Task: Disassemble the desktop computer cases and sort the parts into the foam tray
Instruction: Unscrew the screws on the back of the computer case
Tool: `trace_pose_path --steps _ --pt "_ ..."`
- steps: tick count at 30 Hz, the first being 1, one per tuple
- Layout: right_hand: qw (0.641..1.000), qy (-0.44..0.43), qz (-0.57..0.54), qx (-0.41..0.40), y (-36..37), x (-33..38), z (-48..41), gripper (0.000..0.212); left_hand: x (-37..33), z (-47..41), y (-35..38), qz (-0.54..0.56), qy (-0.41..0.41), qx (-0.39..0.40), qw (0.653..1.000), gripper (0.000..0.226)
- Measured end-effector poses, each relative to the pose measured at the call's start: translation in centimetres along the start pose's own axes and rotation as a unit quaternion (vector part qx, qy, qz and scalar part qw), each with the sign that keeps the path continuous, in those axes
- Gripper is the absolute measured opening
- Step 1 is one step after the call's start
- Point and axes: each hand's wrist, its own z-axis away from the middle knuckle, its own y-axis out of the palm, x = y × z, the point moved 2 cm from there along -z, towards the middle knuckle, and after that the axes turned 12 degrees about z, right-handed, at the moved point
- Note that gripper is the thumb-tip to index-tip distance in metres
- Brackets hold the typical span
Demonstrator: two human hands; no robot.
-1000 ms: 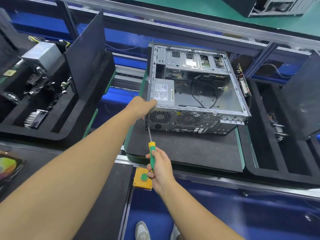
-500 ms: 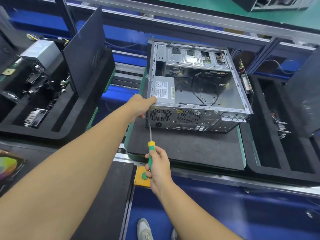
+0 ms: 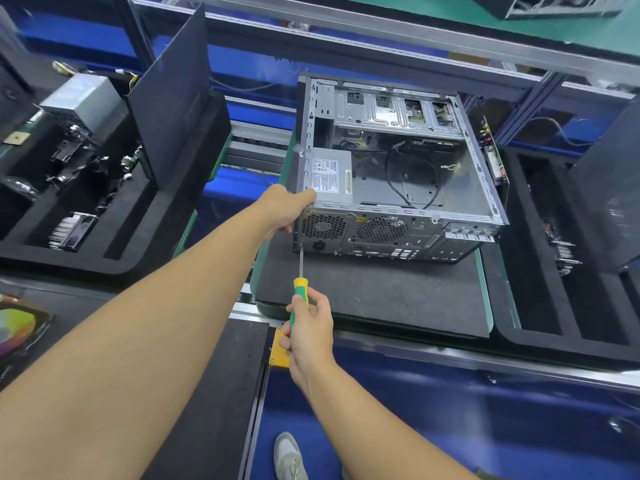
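Open grey computer case (image 3: 398,174) lies sideways, 2 rear fan grilles showing.

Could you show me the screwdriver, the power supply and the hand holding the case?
screwdriver (image 3: 300,289): head view, on the yellow-green handle.
power supply (image 3: 330,176): head view, on its white label.
left hand (image 3: 285,207): head view, on its back.

One wide-angle view from the person's head looks forward and down, near the computer case (image 3: 398,188) on the counter (image 3: 381,299). Its far edges appear bent and slightly blurred.
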Motion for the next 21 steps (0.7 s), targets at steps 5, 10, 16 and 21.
trace_pose_path --steps 5,10,16,21 --pt "1.000 0.006 -0.007 -0.001 0.19 -0.16 0.00 0.021 -0.09 -0.01 -0.13 -0.004 -0.004 0.009 1.000 0.066" --pt "1.000 0.000 -0.002 -0.003 0.04 -0.07 -0.16 0.019 -0.01 -0.15 -0.07 -0.006 0.001 0.005 1.000 0.064" --pt "1.000 -0.005 -0.004 -0.001 -0.10 -0.09 -0.16 0.019 0.02 -0.22 -0.04 0.001 0.007 0.008 1.000 0.064" --pt "1.000 -0.009 0.013 -0.008 -0.39 -0.42 -0.50 0.020 0.08 -0.16 0.05 0.006 0.003 0.007 1.000 0.066"
